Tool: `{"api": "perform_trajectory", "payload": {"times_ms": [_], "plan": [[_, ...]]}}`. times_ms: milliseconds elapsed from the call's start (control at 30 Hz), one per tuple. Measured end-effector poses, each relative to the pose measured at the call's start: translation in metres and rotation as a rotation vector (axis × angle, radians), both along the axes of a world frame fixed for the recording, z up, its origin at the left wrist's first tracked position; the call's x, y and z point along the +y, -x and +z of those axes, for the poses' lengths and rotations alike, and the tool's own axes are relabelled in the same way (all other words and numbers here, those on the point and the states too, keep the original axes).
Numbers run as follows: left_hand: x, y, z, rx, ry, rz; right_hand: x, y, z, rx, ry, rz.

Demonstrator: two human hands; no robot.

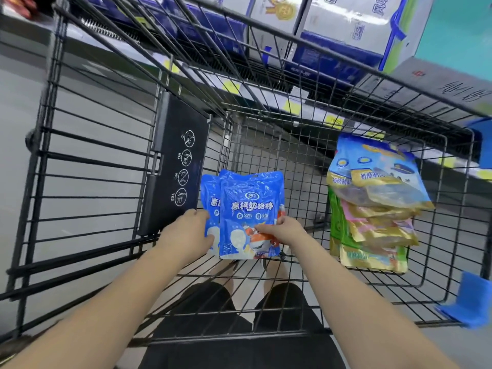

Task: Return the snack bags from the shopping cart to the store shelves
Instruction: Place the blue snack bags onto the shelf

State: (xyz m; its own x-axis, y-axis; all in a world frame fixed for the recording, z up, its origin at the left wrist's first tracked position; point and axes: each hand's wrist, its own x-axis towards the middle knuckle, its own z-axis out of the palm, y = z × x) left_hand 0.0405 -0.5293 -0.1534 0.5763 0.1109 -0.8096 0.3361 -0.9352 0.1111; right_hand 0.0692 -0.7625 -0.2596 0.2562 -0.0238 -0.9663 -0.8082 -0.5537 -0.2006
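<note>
Hands grip blue snack bags inside cart.

Two blue snack bags — one shopping cart — and a stack of mixed bags, at least four, exact count unclear.

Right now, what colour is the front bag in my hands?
The front bag is blue with white lettering; the head view shows it best.

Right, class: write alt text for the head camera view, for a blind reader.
The left hand and right hand grip two blue snack bags inside a wire shopping cart. Other colourful bags lean against its right side.
</note>
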Motion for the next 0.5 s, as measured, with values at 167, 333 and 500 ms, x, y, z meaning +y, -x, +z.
{"api": "perform_trajectory", "payload": {"times_ms": [167, 333, 500], "plan": [[-0.002, 0.002, -0.009, 0.05, 0.058, 0.165, -0.007, 0.008, -0.003, 0.054, -0.139, -0.138], [-0.006, 0.003, -0.022, 0.102, 0.057, 0.291, -0.025, 0.012, 0.004, 0.162, -0.264, -0.322], [-0.018, 0.004, -0.039, 0.081, 0.031, 0.413, -0.055, 0.006, 0.012, 0.172, -0.321, -0.391]]}}
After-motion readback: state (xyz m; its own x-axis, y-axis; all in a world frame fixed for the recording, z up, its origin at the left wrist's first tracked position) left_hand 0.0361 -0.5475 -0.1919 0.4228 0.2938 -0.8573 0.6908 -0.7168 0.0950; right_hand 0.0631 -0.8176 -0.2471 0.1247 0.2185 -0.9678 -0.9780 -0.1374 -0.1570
